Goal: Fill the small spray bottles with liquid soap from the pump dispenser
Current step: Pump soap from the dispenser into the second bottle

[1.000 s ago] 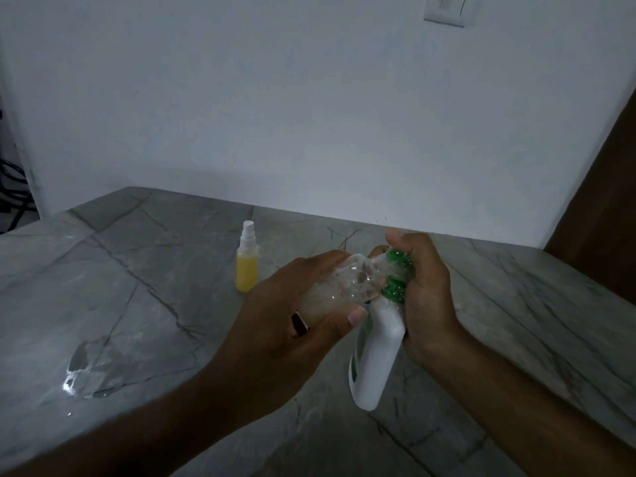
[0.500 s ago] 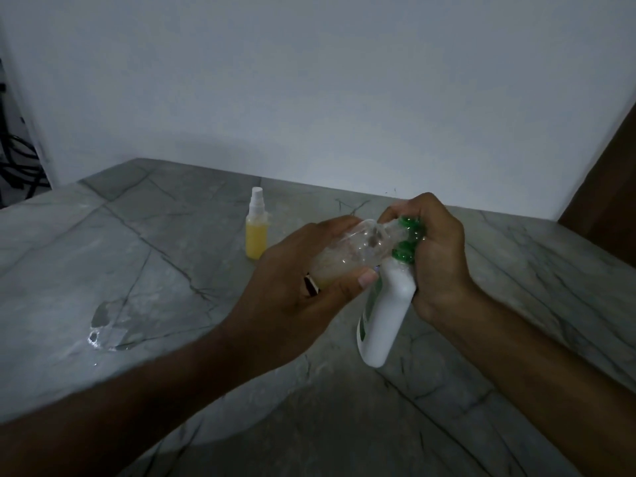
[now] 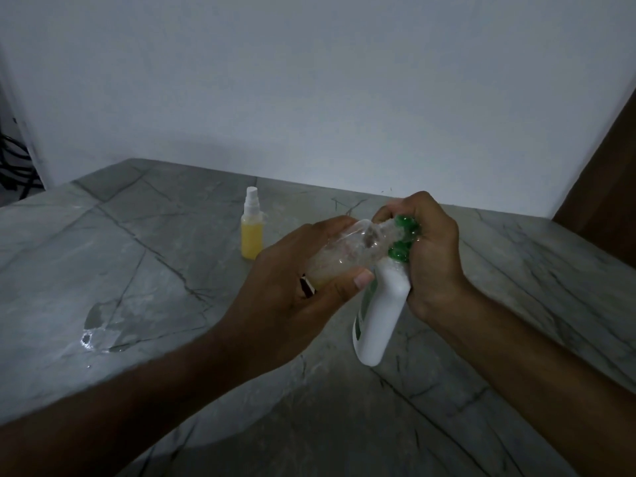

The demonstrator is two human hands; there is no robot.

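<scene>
My left hand (image 3: 292, 297) grips a small clear spray bottle (image 3: 347, 253), tilted on its side with a little pale liquid in it and its mouth turned toward the pump. My right hand (image 3: 430, 259) is closed over the green pump head (image 3: 402, 235) of a white dispenser bottle (image 3: 378, 315), held above the table with its base slanting toward me. The pump nozzle meets the clear bottle's mouth; the contact is partly hidden by my fingers. A second small spray bottle (image 3: 252, 232), filled with yellow liquid and capped white, stands upright on the table behind my left hand.
The grey marble table (image 3: 172, 242) meets a white wall at the back. A wet puddle (image 3: 103, 325) lies on the table at the left. A brown wooden surface (image 3: 605, 173) rises at the right edge, and dark cables (image 3: 13, 166) hang at the far left.
The view has tipped downward, so everything sits a little higher in frame. Both hands keep the same hold on the clear bottle and the dispenser.
</scene>
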